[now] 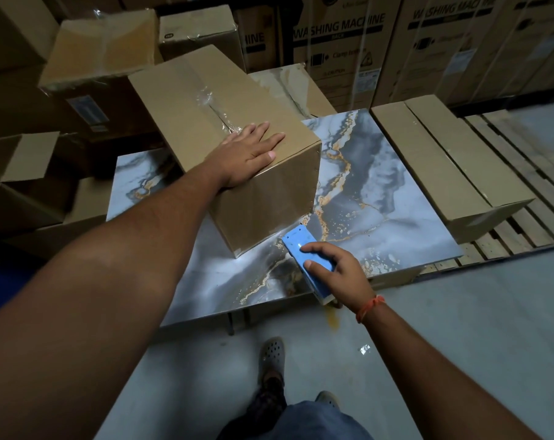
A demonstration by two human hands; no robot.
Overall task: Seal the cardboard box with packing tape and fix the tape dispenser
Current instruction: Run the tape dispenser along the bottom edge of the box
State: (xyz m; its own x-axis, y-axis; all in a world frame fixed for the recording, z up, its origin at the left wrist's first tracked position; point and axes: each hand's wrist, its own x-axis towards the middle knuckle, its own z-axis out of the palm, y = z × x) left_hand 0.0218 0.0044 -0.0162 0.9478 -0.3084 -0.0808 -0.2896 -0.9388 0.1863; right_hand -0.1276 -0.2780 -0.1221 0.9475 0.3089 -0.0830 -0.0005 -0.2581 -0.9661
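A brown cardboard box (206, 100) stands on a marbled grey table (374, 198), its top flaps closed with crinkled clear tape along the middle seam. My left hand (248, 154) lies flat on the box's near top corner, fingers spread. My right hand (339, 268) grips a blue tape dispenser (301, 246) at the table's front edge, just right of the box's lower corner. The dispenser's roll and blade are hidden from this angle.
A long flat carton (441, 160) lies on a wooden pallet (523, 173) to the right. Stacked cartons, some printed "washing machine", fill the back (348, 42). Open boxes sit at the left (18, 173). My sandalled foot (271, 357) stands on the grey floor below the table.
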